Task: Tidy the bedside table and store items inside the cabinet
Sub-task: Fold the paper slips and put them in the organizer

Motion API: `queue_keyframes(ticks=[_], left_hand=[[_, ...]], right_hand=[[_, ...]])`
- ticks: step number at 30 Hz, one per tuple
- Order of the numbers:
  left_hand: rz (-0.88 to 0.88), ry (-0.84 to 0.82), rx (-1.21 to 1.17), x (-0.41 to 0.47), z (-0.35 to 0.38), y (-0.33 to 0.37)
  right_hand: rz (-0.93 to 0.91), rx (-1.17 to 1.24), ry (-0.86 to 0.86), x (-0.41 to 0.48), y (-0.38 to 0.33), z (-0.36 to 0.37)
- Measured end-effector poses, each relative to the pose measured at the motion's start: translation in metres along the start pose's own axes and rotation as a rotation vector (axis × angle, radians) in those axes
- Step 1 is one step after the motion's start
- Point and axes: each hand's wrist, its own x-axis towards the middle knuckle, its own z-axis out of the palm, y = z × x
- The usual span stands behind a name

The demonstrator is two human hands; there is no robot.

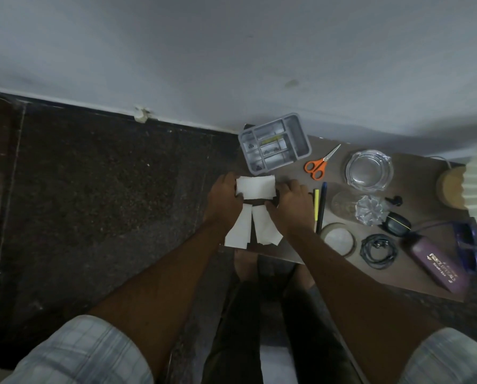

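White paper sheets (255, 187) between our fingers: left hand (226, 199) pinches left edge, right hand (288, 202) pinches right edge, two strips (238, 231) trailing toward wrists. We judge gathering step under way; next needs squared stack, then cabinet, out of view.

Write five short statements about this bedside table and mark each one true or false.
1. Both the left hand and the right hand hold the white paper. True.
2. The scissors have blue handles. False: the scissors have orange handles.
3. The grey organizer tray stands beyond the paper, by the wall. True.
4. The glass ashtray sits inside the tray. False: the glass ashtray stands on the table, right of the scissors.
5. A coiled black cable lies beside the purple box. True.
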Motion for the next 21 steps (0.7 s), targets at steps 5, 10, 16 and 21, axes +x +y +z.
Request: queue_keyframes(ticks=[5,10,16,21], left_hand=[[0.046,-0.027,-0.01,-0.0017,0.0015,0.0006],[0.049,-0.026,0.014,0.0002,0.0026,0.0018],[0.014,-0.004,-0.011,0.0064,-0.0011,-0.0003],[-0.051,0.055,-0.081,0.0071,-0.0004,-0.0053]], right_hand=[[0.011,0.015,-0.014,0.0007,-0.0007,0.0005],[0.02,0.024,-0.012,0.0007,-0.0021,0.0009],[0.047,0.02,0.025,0.0027,-0.0058,0.0005],[0.099,0.015,0.066,0.0098,-0.006,-0.0022]])
